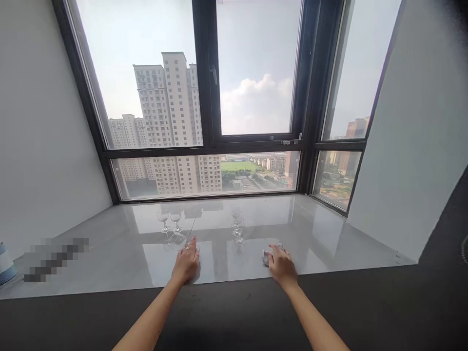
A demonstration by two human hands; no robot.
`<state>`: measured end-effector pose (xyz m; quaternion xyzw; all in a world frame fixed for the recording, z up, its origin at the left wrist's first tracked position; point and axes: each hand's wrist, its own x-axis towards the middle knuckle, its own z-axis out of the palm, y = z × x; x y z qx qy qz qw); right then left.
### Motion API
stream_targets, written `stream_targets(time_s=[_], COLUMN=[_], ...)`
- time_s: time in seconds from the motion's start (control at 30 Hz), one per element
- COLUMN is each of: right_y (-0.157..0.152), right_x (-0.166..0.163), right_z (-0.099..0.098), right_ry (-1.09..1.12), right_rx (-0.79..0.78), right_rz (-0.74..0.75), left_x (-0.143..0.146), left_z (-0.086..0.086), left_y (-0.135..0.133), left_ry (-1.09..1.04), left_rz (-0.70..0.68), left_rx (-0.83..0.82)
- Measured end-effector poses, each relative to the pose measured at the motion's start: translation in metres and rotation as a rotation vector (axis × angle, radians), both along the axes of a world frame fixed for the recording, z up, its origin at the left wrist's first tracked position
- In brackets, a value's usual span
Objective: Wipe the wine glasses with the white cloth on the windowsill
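two bare forearms come nearest to us, reaching in the head view over a pale glossy window sill. our hands are well apart from each other. our left hand is low at the front part of the sill, its index finger pointing forward; its other fingers are partly hidden, so we cannot tell if they close on something. near this fingertip we see a thin dark line and a round clear shape, which may be only a reflection. behind them, two stemmed glasses stand upright, side by side. our right hand lies over a small grey thing, which shows beside the thumb; how firmly it is held, we cannot tell. between our hands, a little farther back, more clear glassware is set in a line going away from us. at the left edge is a white and blue object, and beyond the sill a dark window frame faces tall buildings.
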<state>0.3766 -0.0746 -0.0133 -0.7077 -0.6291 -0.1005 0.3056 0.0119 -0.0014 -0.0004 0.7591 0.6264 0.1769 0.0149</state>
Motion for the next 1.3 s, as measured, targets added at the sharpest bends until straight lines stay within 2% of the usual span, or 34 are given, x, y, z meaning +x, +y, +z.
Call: stream_targets(time_s=[0.2, 0.43, 0.67, 0.8, 0.93, 1.1, 1.3], right_y=[0.002, 0.001, -0.001, -0.003, -0.004, -0.002, -0.002], right_x=[-0.002, -0.003, -0.003, -0.003, -0.003, -0.001, 0.0], right_z=[0.002, 0.004, 0.007, 0.008, 0.008, 0.006, 0.005], right_ry=[0.015, 0.062, 0.103, 0.111, 0.128, 0.133, 0.142], right_rx=[0.032, -0.034, -0.072, -0.07, -0.044, -0.02, -0.026], right_rz=[-0.02, -0.076, -0.075, -0.074, -0.07, -0.058, -0.062], left_x=[0.003, 0.005, 0.002, 0.02, 0.061, 0.108, 0.133], left_z=[0.0, -0.001, -0.01, 0.0, 0.008, 0.003, -0.002], left_y=[0.002, 0.003, 0.014, 0.036, 0.069, 0.114, 0.151], left_ry=[0.067, 0.111, 0.257, 0.257, 0.201, 0.159, 0.137], left_rz=[-0.029, -0.047, -0.153, -0.174, -0.183, -0.195, -0.147], left_rx=[0.019, 0.045, 0.008, -0.1, -0.158, -0.125, -0.164])
